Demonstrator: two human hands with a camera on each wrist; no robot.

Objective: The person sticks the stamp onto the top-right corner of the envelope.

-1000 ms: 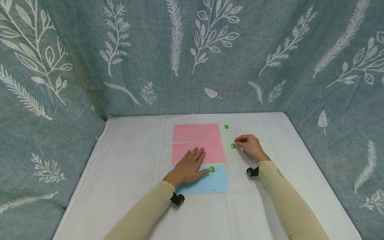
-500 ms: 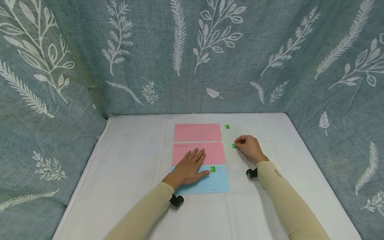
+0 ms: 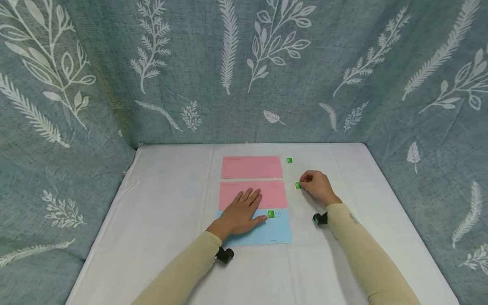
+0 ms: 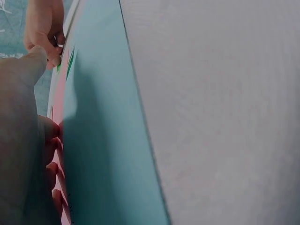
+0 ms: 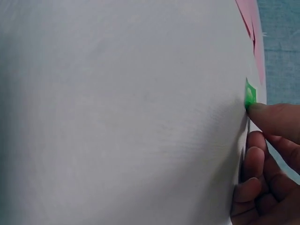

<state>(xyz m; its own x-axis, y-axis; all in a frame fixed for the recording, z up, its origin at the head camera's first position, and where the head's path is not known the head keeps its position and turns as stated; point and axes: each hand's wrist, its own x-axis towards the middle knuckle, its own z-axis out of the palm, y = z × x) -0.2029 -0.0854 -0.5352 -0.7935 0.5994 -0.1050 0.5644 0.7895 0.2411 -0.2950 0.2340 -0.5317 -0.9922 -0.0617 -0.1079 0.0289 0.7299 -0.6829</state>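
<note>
My left hand (image 3: 239, 214) lies flat with fingers spread, its fingers on the nearer pink envelope (image 3: 272, 199) and its palm over the blue envelope (image 3: 278, 233). Just past the left thumb, a green stamp (image 3: 271, 214) sits on the blue envelope beside a printed box. To the right, my right hand (image 3: 318, 186) pinches the edge of a second green stamp (image 3: 297, 185). The right wrist view shows the thumb on the lower edge of that stamp (image 5: 251, 93), close over the white cloth; the index fingertip is mostly hidden behind the thumb. Its other fingers are curled.
Another pink envelope (image 3: 251, 167) lies farther back, with a third green stamp (image 3: 289, 160) to its right. A white cloth (image 3: 171, 203) covers the table. Blue-green curtains (image 3: 244, 72) with white leaf prints stand behind and at both sides.
The right thumb and fingertips have come onto the edge of the stamp beside the nearer pink envelope. My left hand stays where it was; the head view has shifted slightly.
</note>
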